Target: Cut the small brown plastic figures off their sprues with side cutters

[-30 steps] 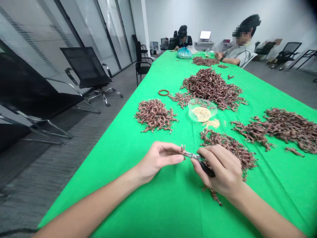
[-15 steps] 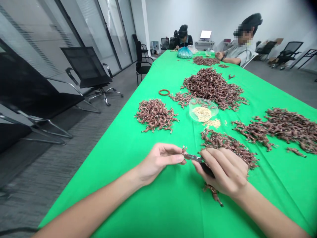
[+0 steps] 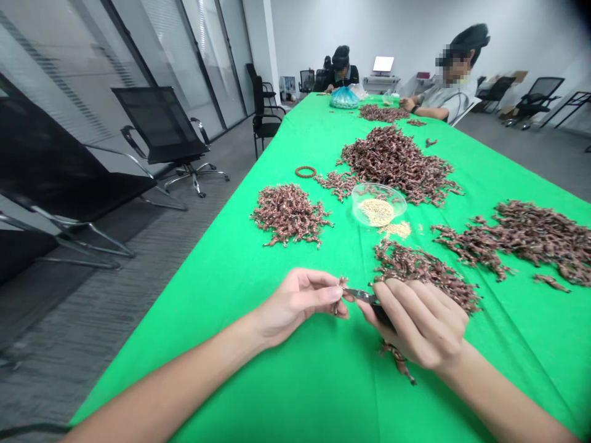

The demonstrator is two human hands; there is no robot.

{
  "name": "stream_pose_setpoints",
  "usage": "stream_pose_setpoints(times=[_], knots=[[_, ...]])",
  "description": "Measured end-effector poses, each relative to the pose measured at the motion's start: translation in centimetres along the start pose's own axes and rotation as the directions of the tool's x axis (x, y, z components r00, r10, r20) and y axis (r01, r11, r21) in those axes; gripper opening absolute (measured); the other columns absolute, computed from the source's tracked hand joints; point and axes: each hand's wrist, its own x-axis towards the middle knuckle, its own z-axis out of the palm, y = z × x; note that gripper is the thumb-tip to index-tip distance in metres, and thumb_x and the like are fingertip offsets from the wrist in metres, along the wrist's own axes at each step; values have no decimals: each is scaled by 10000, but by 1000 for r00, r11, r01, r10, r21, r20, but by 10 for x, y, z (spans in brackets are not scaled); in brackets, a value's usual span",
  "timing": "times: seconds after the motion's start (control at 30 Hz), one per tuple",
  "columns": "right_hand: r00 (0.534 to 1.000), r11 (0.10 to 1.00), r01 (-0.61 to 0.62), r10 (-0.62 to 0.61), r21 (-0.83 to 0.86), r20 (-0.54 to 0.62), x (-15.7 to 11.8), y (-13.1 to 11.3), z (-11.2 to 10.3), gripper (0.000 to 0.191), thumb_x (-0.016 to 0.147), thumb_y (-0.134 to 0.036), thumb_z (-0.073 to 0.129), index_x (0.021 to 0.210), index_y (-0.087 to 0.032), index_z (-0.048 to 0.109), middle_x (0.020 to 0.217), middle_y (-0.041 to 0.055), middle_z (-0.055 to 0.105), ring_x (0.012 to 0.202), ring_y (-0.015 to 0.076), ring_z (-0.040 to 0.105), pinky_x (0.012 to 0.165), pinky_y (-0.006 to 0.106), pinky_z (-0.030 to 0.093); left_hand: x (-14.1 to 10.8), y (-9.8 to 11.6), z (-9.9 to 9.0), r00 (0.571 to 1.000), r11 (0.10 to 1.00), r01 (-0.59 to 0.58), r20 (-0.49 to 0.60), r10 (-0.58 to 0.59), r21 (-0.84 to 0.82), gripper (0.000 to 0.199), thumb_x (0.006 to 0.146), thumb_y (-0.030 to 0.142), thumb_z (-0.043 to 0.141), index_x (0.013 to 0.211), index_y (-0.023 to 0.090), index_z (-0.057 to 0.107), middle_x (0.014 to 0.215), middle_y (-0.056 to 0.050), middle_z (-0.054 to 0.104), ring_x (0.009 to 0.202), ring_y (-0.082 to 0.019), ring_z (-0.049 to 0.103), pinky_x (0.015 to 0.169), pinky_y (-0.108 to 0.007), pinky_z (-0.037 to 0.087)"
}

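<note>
My left hand [image 3: 295, 304] pinches a small brown figure-like piece [image 3: 335, 307] between thumb and fingers; the fingers hide much of it. Closed around the dark handles of small metal pliers [image 3: 362, 295] is my right hand [image 3: 420, 317]. The tips of the pliers reach the piece at my left fingertips. Just beyond my right hand lies a pile of similar brown pieces [image 3: 425, 264], and a few more [image 3: 398, 363] lie on the cloth below that hand.
A green cloth [image 3: 221, 344] covers the long table. Beyond my hands are a small brown pile [image 3: 290, 212], a clear bowl [image 3: 401, 206] of pale grains, a large pile [image 3: 397, 160] and a beaded ring [image 3: 305, 172]. Another pile [image 3: 549, 237] lies right. Two people sit farther off.
The brown piece has turned a little in my left fingers, and more of it shows below the thumb. My right hand has shifted slightly with the pliers.
</note>
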Motion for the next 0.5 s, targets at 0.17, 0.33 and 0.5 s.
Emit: stream_pose_setpoints(times=[0.17, 0.33, 0.5], knots=[[999, 999, -19, 18, 26, 31, 0, -2, 0, 429, 666, -217, 845, 1003, -19, 667, 790, 137, 702, 687, 229, 607, 581, 349, 461, 2, 0, -4, 998, 979, -61, -23, 66, 192, 157, 768, 236, 791, 868, 121, 751, 823, -63, 757, 759, -160, 709, 759, -258, 542], [921, 897, -367, 313, 247, 233, 6, -11, 2, 195, 820, -226, 707, 951, -86, 669, 765, 93, 664, 644, 168, 584, 560, 291, 439, 3, 2, -9, 949, 789, -252, -15, 314, 560, 212, 757, 226, 800, 953, 147, 786, 1030, -99, 766, 993, -219, 692, 932, -314, 525], [616, 488, -784, 535, 384, 578, 18, -16, -4, 226, 907, -337, 593, 772, -173, 671, 631, -5, 613, 535, 108, 533, 524, 257, 396, 3, 6, -9, 907, 667, -358, 74, 414, 653, 204, 780, 220, 778, 974, 161, 793, 1025, -116, 774, 1003, -244, 697, 945, -366, 534]])
